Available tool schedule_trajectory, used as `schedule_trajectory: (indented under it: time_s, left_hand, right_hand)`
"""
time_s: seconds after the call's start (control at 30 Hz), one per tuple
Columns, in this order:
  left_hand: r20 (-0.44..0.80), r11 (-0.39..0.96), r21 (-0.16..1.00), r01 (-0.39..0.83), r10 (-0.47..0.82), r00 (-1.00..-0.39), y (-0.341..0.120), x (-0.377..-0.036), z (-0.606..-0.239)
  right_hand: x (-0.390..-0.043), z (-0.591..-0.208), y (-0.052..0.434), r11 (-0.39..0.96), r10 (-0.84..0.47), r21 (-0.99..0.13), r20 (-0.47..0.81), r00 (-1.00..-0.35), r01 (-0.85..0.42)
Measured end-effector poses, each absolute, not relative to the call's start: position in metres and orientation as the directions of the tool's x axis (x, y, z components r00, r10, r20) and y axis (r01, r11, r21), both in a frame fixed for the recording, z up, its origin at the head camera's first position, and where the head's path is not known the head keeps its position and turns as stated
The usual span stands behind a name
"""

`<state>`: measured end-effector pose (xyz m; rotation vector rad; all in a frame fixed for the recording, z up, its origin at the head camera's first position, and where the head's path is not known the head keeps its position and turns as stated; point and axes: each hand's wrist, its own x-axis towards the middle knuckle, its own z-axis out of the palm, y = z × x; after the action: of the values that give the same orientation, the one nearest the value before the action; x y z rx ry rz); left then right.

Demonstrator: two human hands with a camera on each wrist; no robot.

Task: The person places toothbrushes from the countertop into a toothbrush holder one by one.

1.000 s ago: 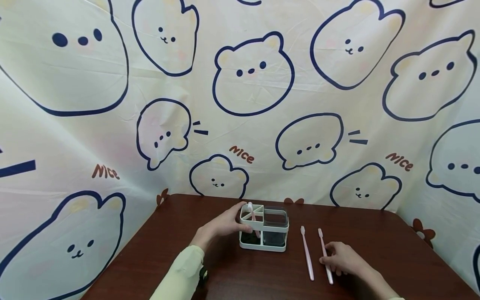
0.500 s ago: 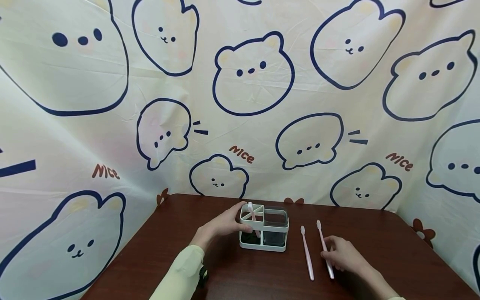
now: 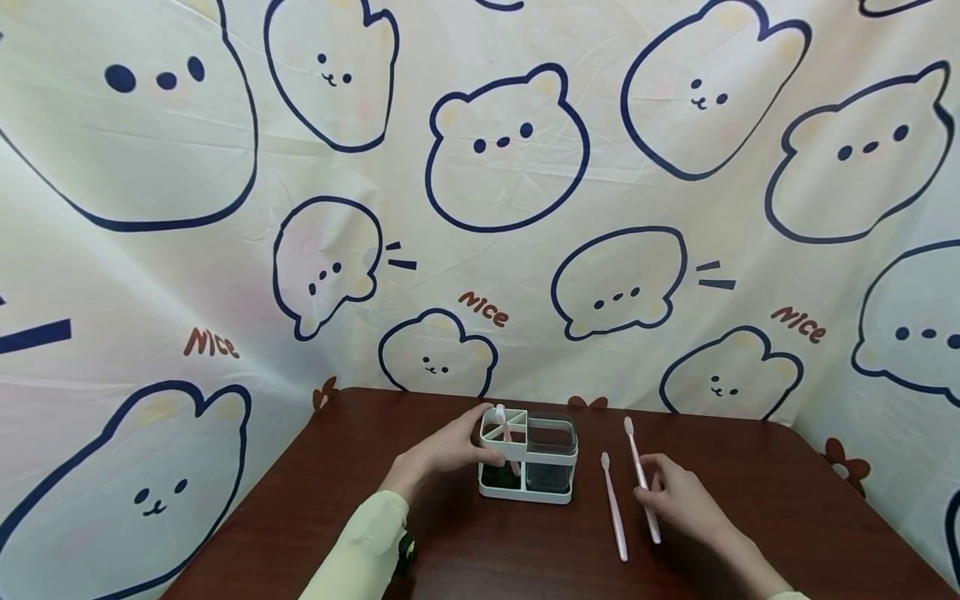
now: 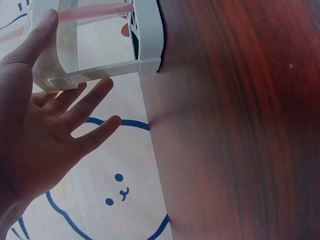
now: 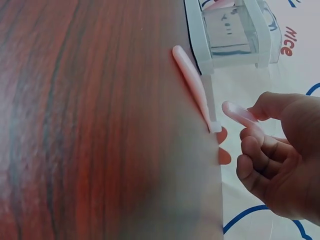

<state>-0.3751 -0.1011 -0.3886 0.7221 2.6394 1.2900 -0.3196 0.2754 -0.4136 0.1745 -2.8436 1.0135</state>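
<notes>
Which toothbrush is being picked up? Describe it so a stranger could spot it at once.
On the dark wooden table, look right of the white holder that the left hand steadies. Two pink toothbrushes are there; it is the right-hand toothbrush, pinched by the right hand and tilted head-up, while the other toothbrush lies flat, untouched.

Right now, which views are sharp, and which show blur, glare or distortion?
Head view: sharp, evenly lit, wide-angle bending at the edges. Left wrist view: left hand soft and close, pale glare on the table. Right wrist view: held toothbrush slightly blurred.
</notes>
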Motion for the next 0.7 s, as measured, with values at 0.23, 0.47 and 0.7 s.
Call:
schedule_trajectory:
  time_s: [0.23,0.47,0.7]
  left_hand:
    - [0.103,0.521,0.771,0.368,0.467,-0.878,-0.101,-0.375,-0.388]
    - [0.106,0.519,0.77,0.371,0.469,-0.877,-0.101,-0.375,-0.388]
    - [0.106,0.529,0.761,0.376,0.471,-0.876,-0.102,-0.376,-0.389]
  right_hand:
    - [-0.32,-0.406,0.268,0.76,-0.056,-0.633,0.163,-0.985,-0.148]
    - [-0.319,-0.399,0.261,0.748,-0.064,-0.642,0.178,-0.982,-0.166]
    - [-0.32,-0.395,0.255,0.745,-0.093,-0.63,0.23,-0.969,-0.221]
